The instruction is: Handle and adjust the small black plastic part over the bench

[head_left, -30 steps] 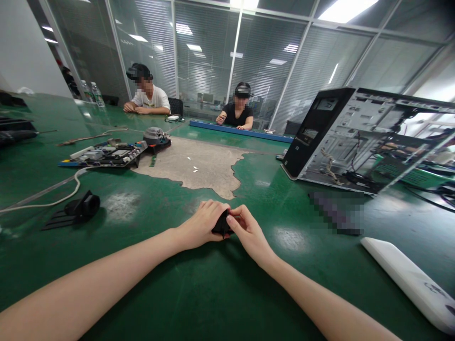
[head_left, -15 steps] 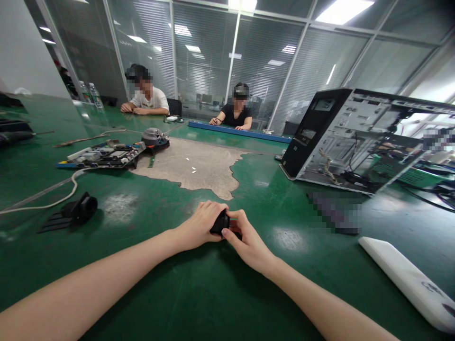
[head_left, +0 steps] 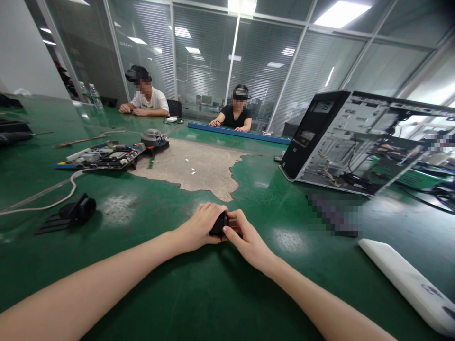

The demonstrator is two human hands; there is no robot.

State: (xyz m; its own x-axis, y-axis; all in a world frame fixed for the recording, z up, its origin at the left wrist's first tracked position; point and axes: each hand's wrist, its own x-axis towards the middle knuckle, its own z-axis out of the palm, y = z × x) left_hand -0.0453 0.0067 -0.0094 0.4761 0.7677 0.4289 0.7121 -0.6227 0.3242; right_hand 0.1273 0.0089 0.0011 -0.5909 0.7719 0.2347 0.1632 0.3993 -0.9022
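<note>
- Your head camera looks forward and down from the near side of the green table (head_left: 199, 298).
- It sits behind and above your left hand (head_left: 201, 225) and right hand (head_left: 250, 244), near them, framing both just below the middle.
- It faces the glass partition (head_left: 202, 85), well beyond, across the tabletop.

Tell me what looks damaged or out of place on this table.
The green covering looks torn away beyond the left hand: a ragged-edged, brownish patch is exposed, with small white scraps lying on it. At right, the computer case stands with its side open, insides showing.
</note>
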